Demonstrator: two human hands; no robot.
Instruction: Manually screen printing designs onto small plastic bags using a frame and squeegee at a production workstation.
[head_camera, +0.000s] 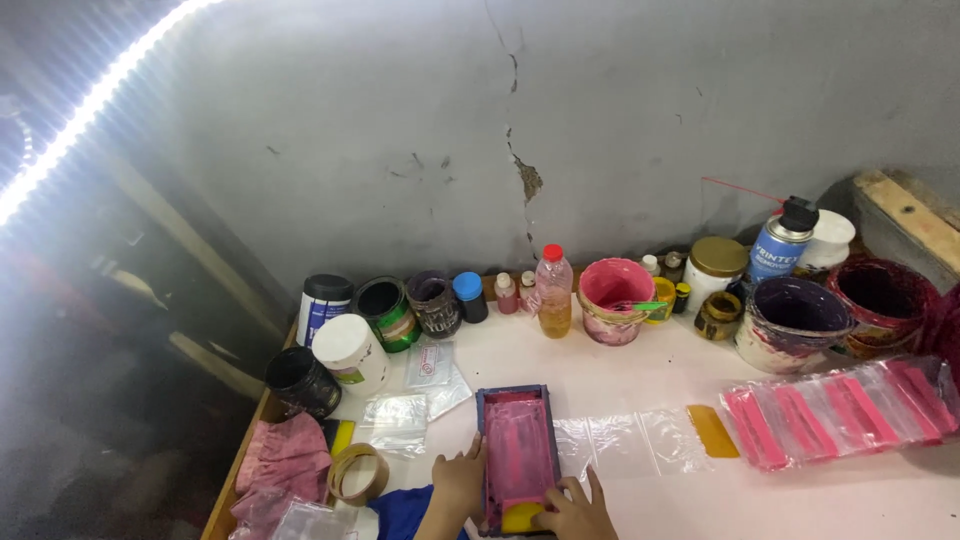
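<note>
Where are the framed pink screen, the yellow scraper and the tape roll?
framed pink screen (517, 450), head view, pink mesh centre.
yellow scraper (713, 431), head view, blade middle.
tape roll (340, 480), head view, left rim.

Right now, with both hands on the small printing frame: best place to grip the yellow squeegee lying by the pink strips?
Probably the yellow squeegee by its upper, far end, coming from above. It lies flat on the white table, apart from the pink strips, with bare space around it.

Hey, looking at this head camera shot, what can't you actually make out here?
- Left hand and right hand: wrists cut off by the bottom edge, grip unclear.
- Yellow scraper on the pink-stained frame: partly hidden by the right hand's fingers.
- Clear bag: cut by the bottom edge.
- Left side: dark, washed out by glare.
</note>
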